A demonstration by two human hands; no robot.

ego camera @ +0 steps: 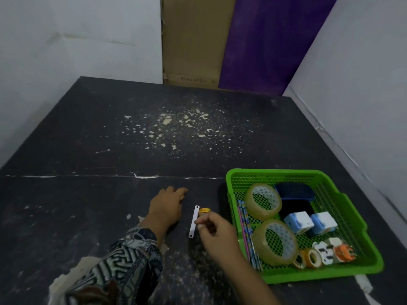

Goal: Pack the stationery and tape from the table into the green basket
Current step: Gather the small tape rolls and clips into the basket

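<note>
Presently, right hand (214, 230) pinches small yellow roll (204, 210), blurred, possibly tape, lower centre; left hand (168, 208) rests relaxed on table (88, 150), fingertips (181, 191) indistinct.

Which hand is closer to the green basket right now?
Right. The right hand, pinching a yellow tape roll, is beside the green basket; the left hand lies farther left, beyond the white strip.

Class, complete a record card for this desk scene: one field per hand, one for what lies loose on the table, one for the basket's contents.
Left hand: rests on the table, nothing seen in it
Right hand: pinches a small yellow item
Loose on table: white strip beside the right hand
Green basket: two large clear tape rolls, pencils, blue case, small tape rolls
</note>
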